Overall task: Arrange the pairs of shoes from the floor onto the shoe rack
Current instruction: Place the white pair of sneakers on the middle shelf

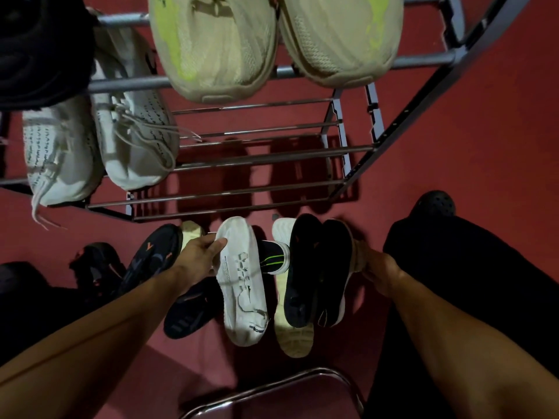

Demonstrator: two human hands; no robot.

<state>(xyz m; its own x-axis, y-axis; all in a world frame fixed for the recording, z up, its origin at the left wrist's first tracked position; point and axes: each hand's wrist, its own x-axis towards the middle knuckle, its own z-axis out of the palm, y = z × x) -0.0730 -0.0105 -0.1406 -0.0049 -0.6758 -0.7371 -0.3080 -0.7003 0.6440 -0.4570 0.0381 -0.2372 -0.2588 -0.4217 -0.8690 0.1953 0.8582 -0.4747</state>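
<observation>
Head view: left hand pinches white sneaker by toe, on floor before shoe rack front rail. Right hand grips black shoes beside it.

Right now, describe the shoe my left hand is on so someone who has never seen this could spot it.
Start at the metal shoe rack and drop to the red floor in front of its lowest rails. In the row of shoes there, it is the white sneaker that the left hand holds near its toe. Its neighbours are dark; it alone is all white with grey markings.
</observation>
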